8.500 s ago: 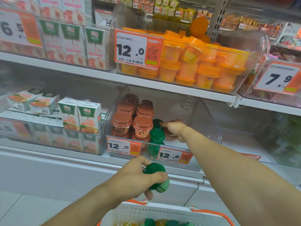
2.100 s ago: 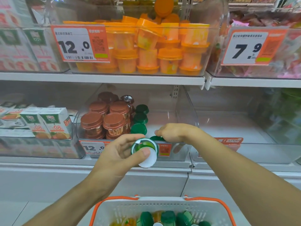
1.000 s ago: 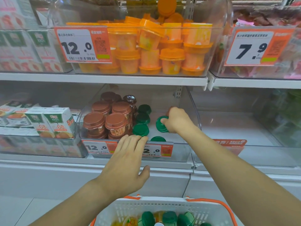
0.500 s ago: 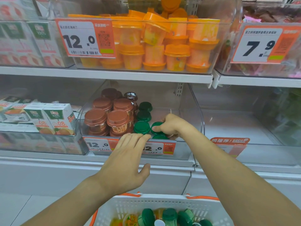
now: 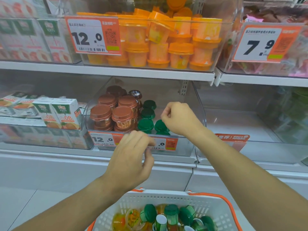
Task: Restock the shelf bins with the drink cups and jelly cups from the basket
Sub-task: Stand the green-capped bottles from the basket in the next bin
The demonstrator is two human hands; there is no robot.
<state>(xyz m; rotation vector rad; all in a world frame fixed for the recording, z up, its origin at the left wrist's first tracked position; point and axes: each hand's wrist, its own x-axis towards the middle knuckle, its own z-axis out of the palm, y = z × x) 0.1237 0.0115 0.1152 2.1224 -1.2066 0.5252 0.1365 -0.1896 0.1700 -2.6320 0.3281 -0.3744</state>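
Compared with half a second earlier, the green-lidded cup then held by the right hand (image 5: 180, 120) has been released into the clear lower bin (image 5: 198, 114), and that hand is now raised above the bin's front with its fingers curled on nothing. The left hand (image 5: 131, 157), then spread flat, is seen with fingers loosely bent and empty before the bin's price tags (image 5: 104, 139), one of which is partly hidden by it. At far left, juice cartons (image 5: 65, 114) are stacked on the lower shelf. In the lower bin, brown-lidded cups (image 5: 122, 116) are stacked on the left, at least six lids being visible, and five green-lidded cups (image 5: 145, 124) are counted beside them, the fifth glimpsed under the right wrist. Above, orange jelly cups (image 5: 180, 52) are heaped in the upper bin (image 5: 231, 22) behind a 12.0 tag (image 5: 93, 36); a 7.9 tag (image 5: 265, 43) is seen at right. Below, more green-lidded and fruit jelly cups are held in the white basket (image 5: 208, 202).
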